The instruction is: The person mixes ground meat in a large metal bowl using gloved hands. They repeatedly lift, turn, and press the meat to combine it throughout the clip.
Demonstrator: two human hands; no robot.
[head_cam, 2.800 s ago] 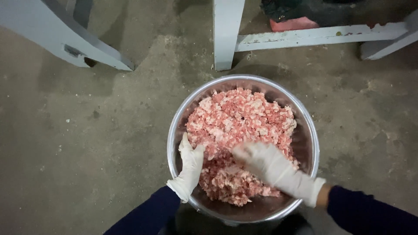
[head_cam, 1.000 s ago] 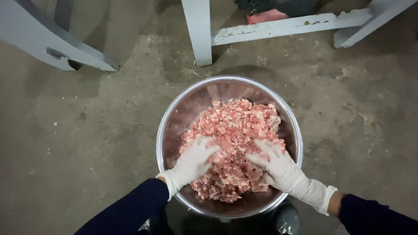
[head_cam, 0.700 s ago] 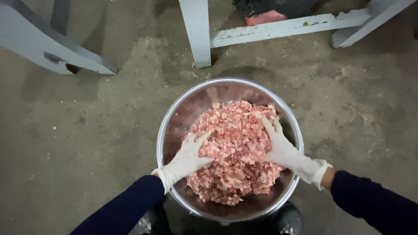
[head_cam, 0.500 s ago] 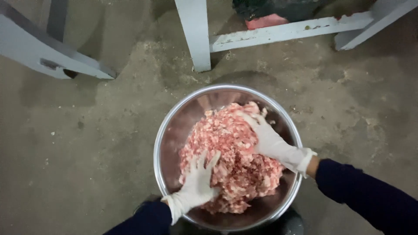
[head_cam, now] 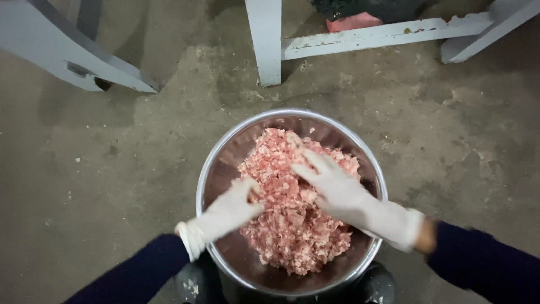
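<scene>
On concrete floor [head_cam: 84, 186], both gloved hands press minced meat [head_cam: 292, 225].

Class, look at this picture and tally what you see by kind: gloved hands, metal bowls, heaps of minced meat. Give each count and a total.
Gloved hands: 2, the left hand and the right hand, both on the meat
Metal bowls: 1, the round steel bowl
Heaps of minced meat: 1, the pink mince inside the bowl
Total: 4
</scene>
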